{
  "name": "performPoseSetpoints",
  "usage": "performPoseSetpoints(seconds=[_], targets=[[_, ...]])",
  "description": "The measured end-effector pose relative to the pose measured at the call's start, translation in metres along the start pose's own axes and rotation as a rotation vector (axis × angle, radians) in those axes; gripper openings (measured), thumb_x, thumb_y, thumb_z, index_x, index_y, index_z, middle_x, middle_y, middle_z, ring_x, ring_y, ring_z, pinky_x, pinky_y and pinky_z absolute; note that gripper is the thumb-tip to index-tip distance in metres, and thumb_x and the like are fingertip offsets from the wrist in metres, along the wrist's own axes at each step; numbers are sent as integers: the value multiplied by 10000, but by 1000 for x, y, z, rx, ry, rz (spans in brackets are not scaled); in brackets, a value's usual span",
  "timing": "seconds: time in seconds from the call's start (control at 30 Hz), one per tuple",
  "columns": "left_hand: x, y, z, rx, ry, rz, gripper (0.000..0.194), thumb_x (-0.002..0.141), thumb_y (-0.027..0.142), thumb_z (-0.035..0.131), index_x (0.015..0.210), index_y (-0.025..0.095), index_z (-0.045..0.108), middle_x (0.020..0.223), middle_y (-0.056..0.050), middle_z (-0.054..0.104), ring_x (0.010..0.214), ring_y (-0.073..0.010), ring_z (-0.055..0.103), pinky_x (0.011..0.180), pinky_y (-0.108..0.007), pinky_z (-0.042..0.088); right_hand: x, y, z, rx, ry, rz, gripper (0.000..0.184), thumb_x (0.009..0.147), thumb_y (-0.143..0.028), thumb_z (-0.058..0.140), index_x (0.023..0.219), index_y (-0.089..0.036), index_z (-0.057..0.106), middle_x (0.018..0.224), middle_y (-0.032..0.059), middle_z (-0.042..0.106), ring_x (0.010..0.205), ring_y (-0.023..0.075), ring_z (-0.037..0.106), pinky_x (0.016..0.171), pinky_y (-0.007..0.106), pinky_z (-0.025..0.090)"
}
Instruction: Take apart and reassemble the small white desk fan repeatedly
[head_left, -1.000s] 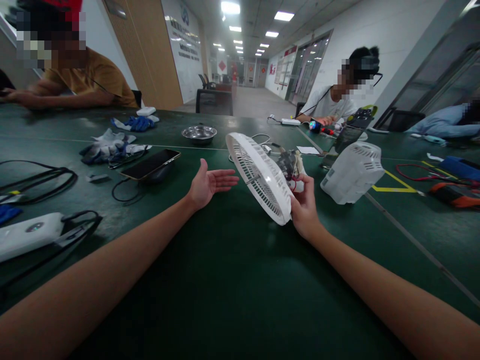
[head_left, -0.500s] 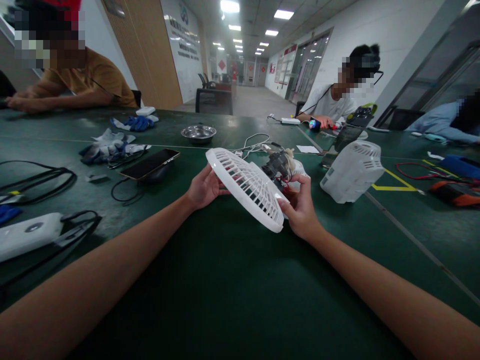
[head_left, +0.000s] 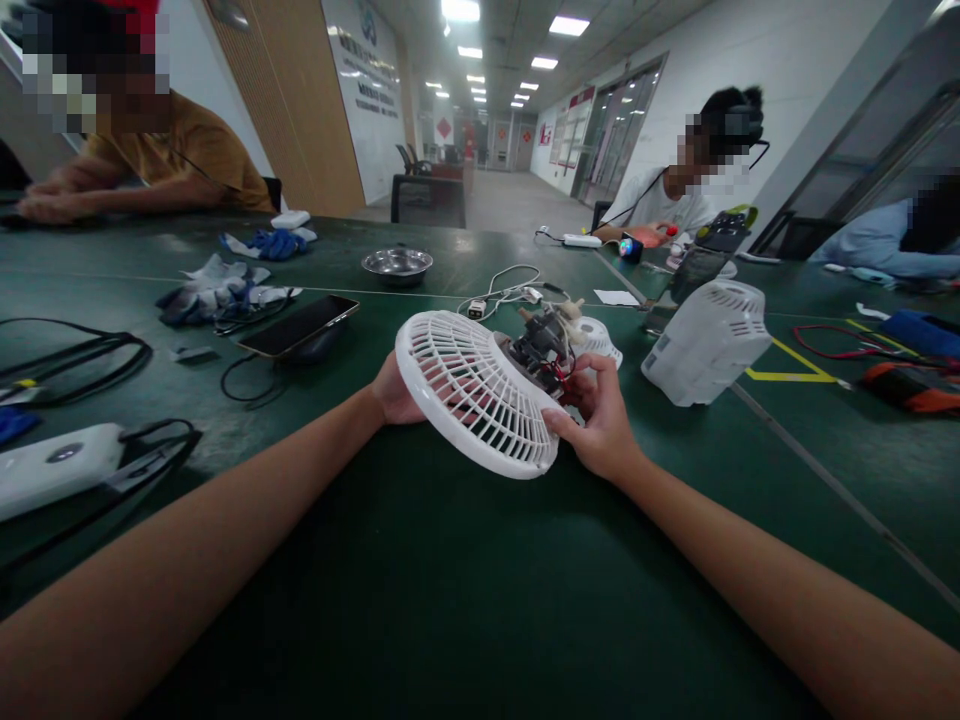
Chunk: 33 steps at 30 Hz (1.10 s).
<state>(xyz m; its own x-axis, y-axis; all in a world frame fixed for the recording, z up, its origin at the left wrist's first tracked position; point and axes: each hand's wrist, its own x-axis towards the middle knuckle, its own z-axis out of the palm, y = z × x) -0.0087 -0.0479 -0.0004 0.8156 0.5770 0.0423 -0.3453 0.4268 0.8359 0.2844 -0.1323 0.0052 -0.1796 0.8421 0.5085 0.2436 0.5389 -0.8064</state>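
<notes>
A round white fan grille (head_left: 472, 390) with a dark motor and red wires (head_left: 541, 348) on its back hangs tilted just above the green table (head_left: 450, 580). My left hand (head_left: 395, 392) grips its left rim from behind, mostly hidden by the grille. My right hand (head_left: 598, 410) is closed on the right rim beside the motor. A white cable with a plug (head_left: 501, 292) trails off behind the fan.
A white fan housing (head_left: 705, 342) stands to the right. A phone (head_left: 300, 327), gloves (head_left: 217, 293), black cables (head_left: 75, 358), a white power bank (head_left: 52, 468) and a steel bowl (head_left: 397, 265) lie left and behind. Other people sit across the table.
My left hand, open and apart a second ago, has taken hold of the grille's left rim. The grille has tipped from nearly upright toward me and lower.
</notes>
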Motion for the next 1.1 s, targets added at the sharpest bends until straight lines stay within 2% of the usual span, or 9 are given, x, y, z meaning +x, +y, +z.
performPoseSetpoints(seconds=[0.1, 0.2, 0.33, 0.4, 0.5, 0.6, 0.97, 1.1], targets=[[0, 0, -6, -113, -12, -32, 698, 921, 573, 355, 1363, 51, 494, 1410, -246, 579, 1422, -431, 411, 1136, -641, 280, 2, 4, -3, -55, -5, -22, 578, 774, -437, 791, 1132, -314, 354, 1015, 16, 595, 849, 193, 586, 736, 373, 517], [0, 0, -13, -182, -40, -5, 769, 897, 637, 376, 1365, 41, 500, 1423, -250, 567, 1421, -432, 411, 1158, -625, 255, 3, 5, -6, -93, -4, -32, 587, 766, -446, 794, 1134, -305, 359, 1011, 23, 594, 842, 194, 584, 721, 373, 520], [1, 2, -15, -170, -47, -5, 786, 916, 650, 327, 1410, 58, 476, 1393, -240, 593, 1368, -419, 484, 1143, -620, 298, 4, 5, -7, -163, -15, -43, 607, 750, -446, 809, 1137, -289, 368, 1020, 33, 606, 846, 198, 592, 725, 382, 535], [2, 4, -11, -128, -11, -31, 781, 927, 648, 292, 1431, 78, 463, 1361, -233, 618, 1326, -416, 532, 1109, -627, 353, 4, 4, -7, -202, -22, -45, 622, 740, -445, 820, 1143, -282, 376, 1019, 35, 614, 844, 200, 603, 740, 390, 544], [2, 6, -1, -59, 108, -57, 788, 935, 679, 260, 1430, 105, 474, 1298, -230, 657, 1262, -419, 592, 1043, -624, 437, 3, 3, -8, -257, -34, -40, 647, 721, -461, 833, 1157, -274, 393, 1064, 52, 625, 877, 217, 628, 770, 405, 556], [1, 7, 8, -21, 186, -80, 799, 942, 697, 231, 1427, 113, 478, 1256, -232, 679, 1224, -414, 624, 1010, -606, 476, 3, 3, -9, -295, -55, -41, 633, 729, -469, 826, 1159, -267, 407, 1091, 68, 629, 903, 232, 639, 773, 412, 563], [1, 8, 9, -57, 234, -109, 704, 975, 623, 264, 1406, 116, 494, 1184, -206, 716, 1108, -378, 694, 989, -591, 503, 3, 0, -11, -332, -74, -57, 605, 739, -476, 821, 1150, -255, 437, 1115, 85, 624, 914, 243, 644, 770, 417, 565], [1, 8, 7, -71, 214, -110, 708, 977, 623, 266, 1412, 109, 482, 1193, -212, 711, 1125, -366, 689, 1003, -565, 502, 3, -1, -11, -345, -71, -60, 611, 732, -478, 824, 1154, -248, 447, 1103, 84, 625, 912, 244, 641, 775, 420, 567]])
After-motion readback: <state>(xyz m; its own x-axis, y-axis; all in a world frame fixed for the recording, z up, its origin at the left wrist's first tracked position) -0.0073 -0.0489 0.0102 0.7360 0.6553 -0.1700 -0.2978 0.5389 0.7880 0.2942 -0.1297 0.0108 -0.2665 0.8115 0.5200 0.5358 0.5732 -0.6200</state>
